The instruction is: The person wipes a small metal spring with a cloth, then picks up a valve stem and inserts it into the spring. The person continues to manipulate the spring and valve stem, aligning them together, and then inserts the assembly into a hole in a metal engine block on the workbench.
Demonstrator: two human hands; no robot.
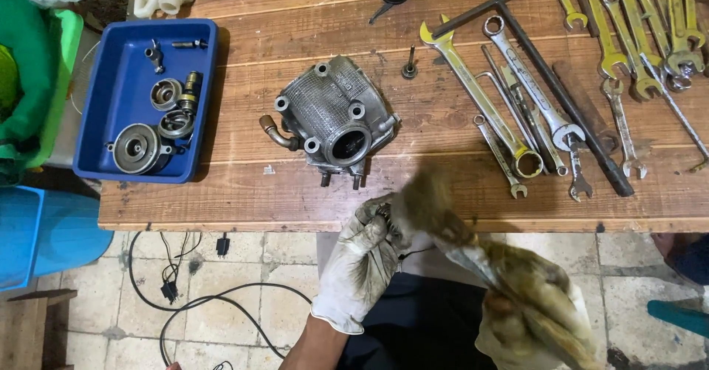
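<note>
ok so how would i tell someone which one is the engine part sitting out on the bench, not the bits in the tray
Start at the wooden workbench. Between the blue tray on the left and the row of spanners on the right sits a grey cast-metal engine part. It is the biggest single piece there, with a mesh-textured face, a round opening toward the near edge and a bent brass-coloured pipe on its left.

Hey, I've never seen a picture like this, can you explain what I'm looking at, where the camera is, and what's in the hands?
The single picture comes from a camera worn on a person's head, looking down at a wooden workbench. The gloved left hand pinches a small part, too blurred to identify. The gloved right hand rubs it with a dirty brown rag, blurred by motion. On the bench sit a grey metal engine casting, a blue plastic tray of round metal parts, and a spread of steel wrenches at the right.
</note>
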